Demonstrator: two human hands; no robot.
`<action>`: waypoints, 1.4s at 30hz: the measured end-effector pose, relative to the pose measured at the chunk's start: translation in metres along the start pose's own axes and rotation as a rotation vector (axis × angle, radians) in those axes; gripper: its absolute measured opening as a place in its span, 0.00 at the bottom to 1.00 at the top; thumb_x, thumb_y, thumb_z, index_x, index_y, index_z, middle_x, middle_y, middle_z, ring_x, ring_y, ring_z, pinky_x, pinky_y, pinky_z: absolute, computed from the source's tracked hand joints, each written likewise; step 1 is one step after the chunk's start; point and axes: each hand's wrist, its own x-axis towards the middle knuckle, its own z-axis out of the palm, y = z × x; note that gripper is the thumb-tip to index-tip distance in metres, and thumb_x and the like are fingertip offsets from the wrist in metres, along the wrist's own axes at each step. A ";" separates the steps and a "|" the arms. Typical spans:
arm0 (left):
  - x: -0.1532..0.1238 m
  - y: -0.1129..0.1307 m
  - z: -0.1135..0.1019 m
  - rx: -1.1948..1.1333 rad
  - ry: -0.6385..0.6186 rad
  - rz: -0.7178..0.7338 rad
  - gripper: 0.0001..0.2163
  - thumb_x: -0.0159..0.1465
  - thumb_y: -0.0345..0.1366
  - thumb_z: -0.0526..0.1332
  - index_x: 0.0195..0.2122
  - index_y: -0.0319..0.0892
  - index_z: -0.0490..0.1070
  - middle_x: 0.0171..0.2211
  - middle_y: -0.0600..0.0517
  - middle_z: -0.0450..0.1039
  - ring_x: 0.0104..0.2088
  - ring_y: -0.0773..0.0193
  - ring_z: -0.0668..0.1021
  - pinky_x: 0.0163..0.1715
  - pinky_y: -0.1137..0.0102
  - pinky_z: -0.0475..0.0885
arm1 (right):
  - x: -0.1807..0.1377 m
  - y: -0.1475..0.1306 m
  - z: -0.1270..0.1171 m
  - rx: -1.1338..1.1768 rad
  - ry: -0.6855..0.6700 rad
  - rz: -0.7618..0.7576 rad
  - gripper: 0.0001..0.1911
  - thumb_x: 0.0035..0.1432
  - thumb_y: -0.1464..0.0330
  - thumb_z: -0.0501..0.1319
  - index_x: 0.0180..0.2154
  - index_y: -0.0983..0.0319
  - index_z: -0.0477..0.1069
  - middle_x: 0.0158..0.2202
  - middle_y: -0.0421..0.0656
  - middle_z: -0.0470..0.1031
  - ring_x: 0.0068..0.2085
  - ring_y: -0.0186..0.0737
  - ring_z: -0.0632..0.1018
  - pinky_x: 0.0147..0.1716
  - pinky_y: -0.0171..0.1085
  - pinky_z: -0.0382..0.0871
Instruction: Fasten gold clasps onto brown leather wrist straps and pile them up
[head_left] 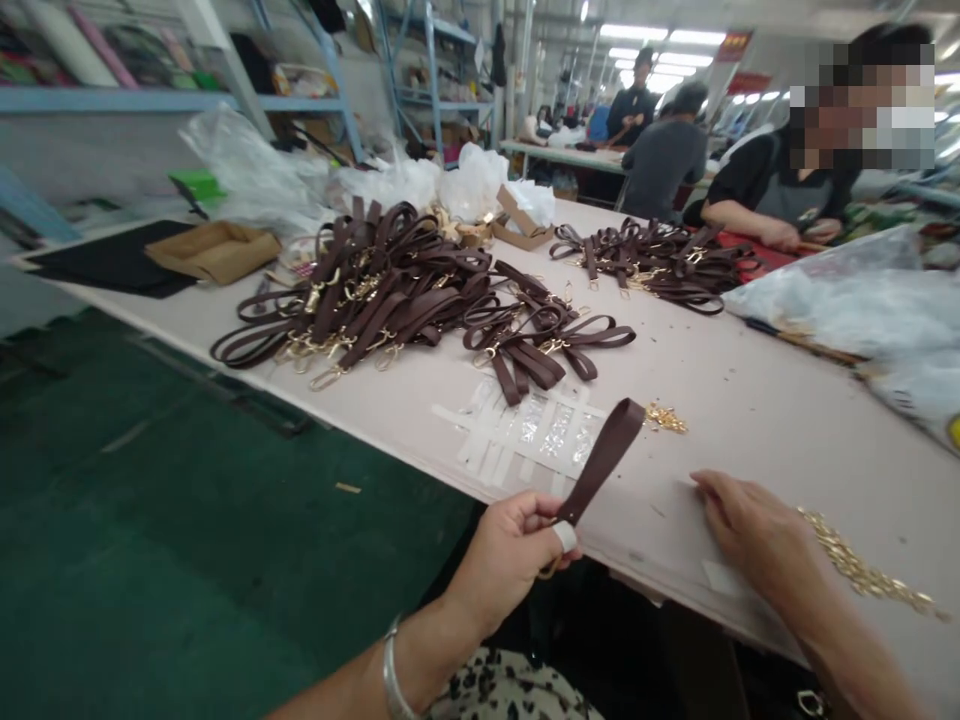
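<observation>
My left hand [517,550] is closed on a dark brown wrist strap [606,455], pinched near its lower end between thumb and fingers. The strap's loop stands up over the table edge, and a bit of gold metal shows below the thumb, which has a white wrap. My right hand [757,525] is open above the table, its fingers stretched to the left and no object visible in them. Beside that hand lies a row of gold metal clasps [862,565]. A small heap of gold fittings [666,418] sits beyond the strap.
A large pile of brown straps with gold clips [390,290] covers the table's left middle; another pile [645,260] lies farther back. White tape strips [499,440] are stuck to the tabletop [697,360]. A cardboard tray [214,250], plastic bags [885,290] and co-workers [780,190] are around.
</observation>
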 end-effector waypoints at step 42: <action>-0.001 0.008 0.009 0.935 -0.277 0.710 0.12 0.64 0.25 0.59 0.45 0.37 0.79 0.39 0.44 0.81 0.40 0.56 0.81 0.42 0.69 0.72 | -0.009 -0.142 -0.020 1.364 0.136 0.812 0.31 0.48 0.57 0.74 0.51 0.54 0.66 0.37 0.44 0.82 0.38 0.52 0.84 0.34 0.45 0.84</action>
